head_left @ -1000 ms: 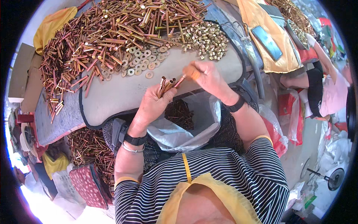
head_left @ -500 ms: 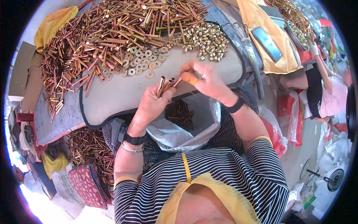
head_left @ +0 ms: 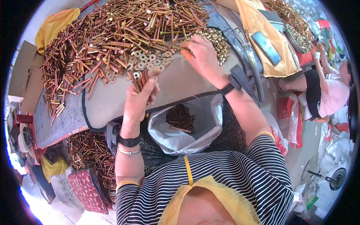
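Note:
In my left hand (head_left: 141, 96) I hold a small bunch of copper-coloured metal tubes (head_left: 138, 81), closed in the fingers and pointing up over the grey mat (head_left: 108, 101). My right hand (head_left: 205, 60) reaches to the front edge of a heap of long bolts (head_left: 123, 33), its fingertips bent together beside the nuts. An orange wrap covers one of its fingers. What those fingertips pinch, if anything, cannot be made out among the bolts. Flat washers (head_left: 152, 58) lie between my hands, and a pile of small brassy nuts (head_left: 221, 45) is partly hidden behind my right hand.
An open white sack (head_left: 206, 123) with dark metal pieces (head_left: 180, 118) inside sits at my lap. More bolts (head_left: 92, 153) lie low at left. A phone (head_left: 266, 48) rests on yellow cloth (head_left: 288, 67) at right. Farther right, another person (head_left: 332, 93) sits by a second heap.
My right hand has moved away from the tubes, forward to the bolt heap. My left hand has shifted left and forward, still holding the tubes.

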A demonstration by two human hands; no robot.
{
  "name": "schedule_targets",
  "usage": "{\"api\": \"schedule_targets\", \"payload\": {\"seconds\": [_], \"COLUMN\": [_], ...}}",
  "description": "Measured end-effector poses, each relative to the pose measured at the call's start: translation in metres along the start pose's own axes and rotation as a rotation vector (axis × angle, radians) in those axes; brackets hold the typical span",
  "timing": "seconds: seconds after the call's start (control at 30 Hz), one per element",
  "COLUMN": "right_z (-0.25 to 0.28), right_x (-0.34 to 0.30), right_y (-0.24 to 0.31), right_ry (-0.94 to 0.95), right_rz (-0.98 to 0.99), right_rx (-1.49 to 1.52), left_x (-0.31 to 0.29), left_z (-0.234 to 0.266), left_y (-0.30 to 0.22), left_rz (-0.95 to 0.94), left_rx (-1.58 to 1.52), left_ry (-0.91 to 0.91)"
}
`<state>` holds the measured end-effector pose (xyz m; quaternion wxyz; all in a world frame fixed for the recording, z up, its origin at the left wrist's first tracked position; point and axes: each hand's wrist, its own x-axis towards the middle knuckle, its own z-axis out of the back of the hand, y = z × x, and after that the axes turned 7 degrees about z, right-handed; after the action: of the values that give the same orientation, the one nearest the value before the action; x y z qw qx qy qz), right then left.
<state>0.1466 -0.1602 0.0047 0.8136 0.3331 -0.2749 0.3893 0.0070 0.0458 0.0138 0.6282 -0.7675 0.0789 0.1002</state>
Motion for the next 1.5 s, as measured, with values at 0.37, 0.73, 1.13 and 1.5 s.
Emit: {"api": "schedule_targets", "payload": {"seconds": [0.37,0.73,1.13,1.5], "right_z": [0.002,0.016,-0.007,-0.012], "right_x": [0.013,-0.019,0.01,0.045], "right_y": [-0.003,0.045,0.08,0.068], "right_ry": [-0.066,0.336,0.535,0.874], "right_rz": [0.006,-0.036,0.284,0.337], "right_rx": [-0.133,0.262,-0.071,0.015], "left_x": [0.01,0.022,0.026,0.024], "left_z": [0.007,0.023,0.038,0.035], "left_y": [0.007,0.013,0.011,0.016], "left_rz": [-0.074,-0.193,-0.348,-0.277], "left_rx": [-0.387,-0.596,-0.817,-0.885], "left_ry": [-0.122,-0.259,-0.295,-0.106]}}
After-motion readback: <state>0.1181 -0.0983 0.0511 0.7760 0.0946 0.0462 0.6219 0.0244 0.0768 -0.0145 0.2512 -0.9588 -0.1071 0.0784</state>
